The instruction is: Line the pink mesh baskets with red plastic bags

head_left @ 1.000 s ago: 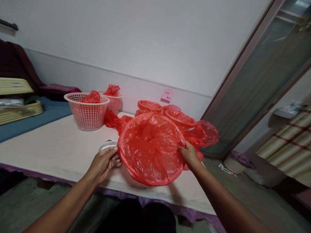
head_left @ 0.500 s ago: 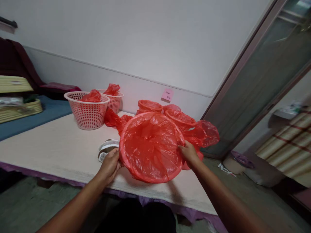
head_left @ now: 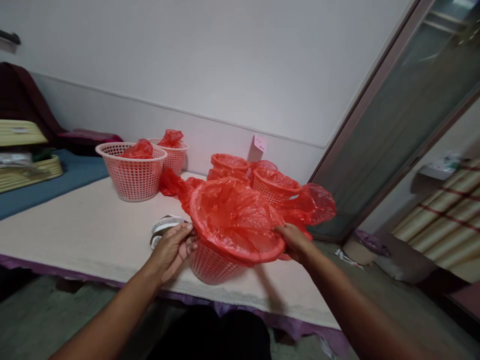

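Two pink baskets [head_left: 131, 170] stand far left. Left hand [head_left: 173, 248] rests open against the lined basket [head_left: 213, 262] near the table [head_left: 75, 225] edge; right hand [head_left: 294, 242] grips its red bag [head_left: 236, 220] rim. More lined baskets [head_left: 275, 184] crowd behind.

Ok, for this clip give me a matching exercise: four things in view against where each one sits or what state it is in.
Things:
1. near basket
2. far-left basket
3. pink note
4. tape roll

Places or states:
A. stuck on the wall
B. lying flat on the table by the left hand
C. lined with a red bag, held at the rim by both hands
D. holds a crumpled red bag, no hand on it

Pairs: 1-C, 2-D, 3-A, 4-B
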The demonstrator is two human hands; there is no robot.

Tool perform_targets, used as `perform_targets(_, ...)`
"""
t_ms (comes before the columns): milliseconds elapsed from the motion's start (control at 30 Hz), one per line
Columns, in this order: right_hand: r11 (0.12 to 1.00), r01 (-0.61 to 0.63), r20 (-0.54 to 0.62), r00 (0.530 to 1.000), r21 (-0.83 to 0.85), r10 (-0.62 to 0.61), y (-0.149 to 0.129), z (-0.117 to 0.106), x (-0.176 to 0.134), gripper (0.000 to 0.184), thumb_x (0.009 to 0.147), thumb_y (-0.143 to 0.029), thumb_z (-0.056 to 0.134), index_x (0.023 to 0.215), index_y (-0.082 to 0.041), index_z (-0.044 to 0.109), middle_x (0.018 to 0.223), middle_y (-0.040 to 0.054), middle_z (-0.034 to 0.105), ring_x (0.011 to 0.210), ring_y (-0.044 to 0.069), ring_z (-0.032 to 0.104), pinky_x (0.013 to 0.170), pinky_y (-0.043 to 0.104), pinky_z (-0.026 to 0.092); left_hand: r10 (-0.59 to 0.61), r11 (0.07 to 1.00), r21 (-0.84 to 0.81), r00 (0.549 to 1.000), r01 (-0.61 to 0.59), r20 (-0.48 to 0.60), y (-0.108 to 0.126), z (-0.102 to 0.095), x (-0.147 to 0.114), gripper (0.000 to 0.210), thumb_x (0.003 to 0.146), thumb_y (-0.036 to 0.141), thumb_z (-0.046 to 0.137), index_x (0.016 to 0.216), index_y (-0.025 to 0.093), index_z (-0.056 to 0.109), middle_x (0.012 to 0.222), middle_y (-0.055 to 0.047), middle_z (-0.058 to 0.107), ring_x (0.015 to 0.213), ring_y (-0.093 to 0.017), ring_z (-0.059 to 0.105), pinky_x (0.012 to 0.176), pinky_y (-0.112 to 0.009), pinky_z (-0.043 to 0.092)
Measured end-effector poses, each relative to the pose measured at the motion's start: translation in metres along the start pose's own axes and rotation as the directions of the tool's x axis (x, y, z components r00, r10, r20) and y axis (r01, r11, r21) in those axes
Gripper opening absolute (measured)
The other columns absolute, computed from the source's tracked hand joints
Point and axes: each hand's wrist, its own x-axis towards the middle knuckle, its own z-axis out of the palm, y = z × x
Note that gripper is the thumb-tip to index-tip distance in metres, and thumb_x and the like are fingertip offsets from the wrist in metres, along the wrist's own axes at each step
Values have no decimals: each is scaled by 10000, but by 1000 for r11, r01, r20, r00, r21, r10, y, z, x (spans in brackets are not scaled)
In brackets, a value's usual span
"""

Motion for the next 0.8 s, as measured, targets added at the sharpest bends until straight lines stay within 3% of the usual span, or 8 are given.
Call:
perform_targets(167,997,-71,-26,997,3,71,3,-6,1,127,681,-136,571,730,-222,493,464,-68,503,346,99,464,343,194,380,-38,999,-37,999,39,15,8,3,-3,213,976,240,457,826,167,590,690,-17,632,563,-102,598,543,-232,539)
perform_targets(300,996,-86,-17,996,27,86,1,-5,0,141,709,-150,597,743,-229,485,456,-80,492,342,93,458,347,185,379,-46,999,7,999,46,30,13,1,-4,58,894,210,617,865,160,607,711,-20,645,569,-116,607,541,-247,547)
perform_targets(400,992,-87,40,996,92,83,0,-3,-3,102,787,-227,612,762,-219,512,477,-74,497,367,88,471,368,181,393,-56,998,39,998,54,41,16,-1,0,83,840,166,671,805,135,603,622,-9,606,500,-110,574,501,-238,528)
perform_targets(533,976,-54,93,995,212,34,7,1,-2,193,889,-382,582,816,-203,586,589,-23,605,464,103,548,430,195,461,-46,999,21,998,45,37,17,-8,6,98,838,184,671,798,151,588,589,10,592,479,-99,562,490,-220,516)
perform_targets(667,902,-3,101,994,432,-44,18,1,6,134,918,-341,586,926,-220,643,773,5,715,610,123,642,554,218,553,-14,1000,15,1000,13,26,9,-13,6,100,814,167,689,847,158,595,642,11,618,524,-102,588,512,-219,528)
perform_targets(800,858,-49,108,994,512,-8,23,-1,8,150,943,-305,542,1006,-238,660,926,17,752,737,148,693,638,257,592,6,999,54,1000,-7,5,0,-15,3,123,794,169,707,867,146,610,691,-4,639,562,-111,604,531,-233,544)
